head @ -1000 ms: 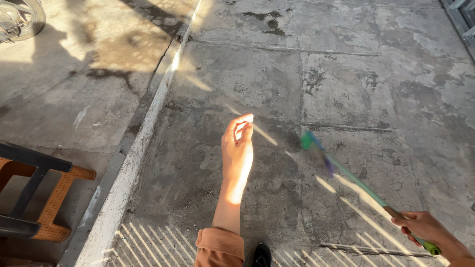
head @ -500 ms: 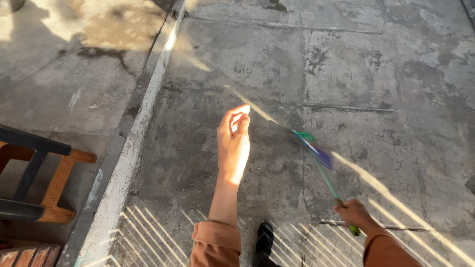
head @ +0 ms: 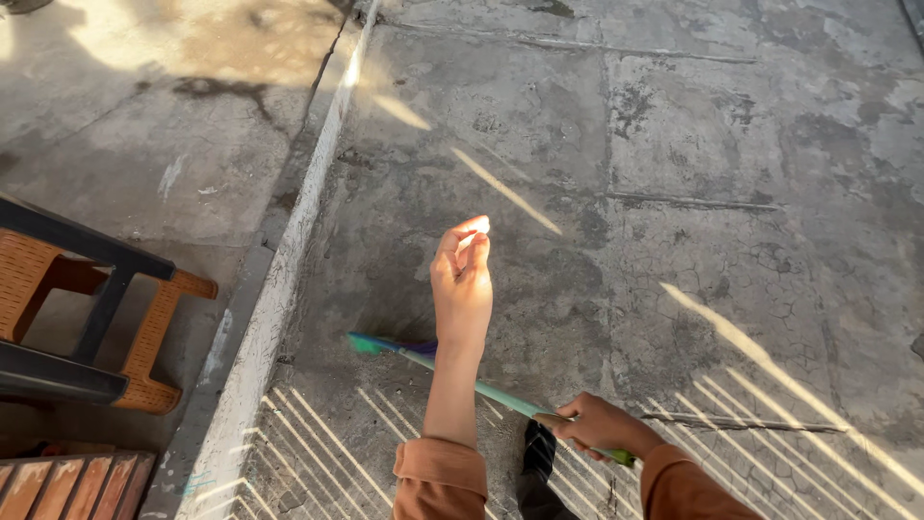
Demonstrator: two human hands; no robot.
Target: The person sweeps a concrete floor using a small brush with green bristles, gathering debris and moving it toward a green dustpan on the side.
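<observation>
From the head camera, the right hand [head: 599, 425] is wrapped tightly around the lower end of a green-handled broom [head: 462, 378], low in the view beside a dark shoe [head: 535, 462]. From that grip the broom's long axis runs up and to the left, nearly flat over the cracked concrete floor [head: 693, 241], passing behind the left forearm; its blurred green and purple head points left toward the pale raised curb [head: 279, 299]. Ahead of the grip and to its right, the concrete lies wide and bare. Beyond the curb stands an orange and black plastic chair [head: 87, 318]. The left hand [head: 461, 284] is raised above the grip, fingers loosely curled, holding nothing.
</observation>
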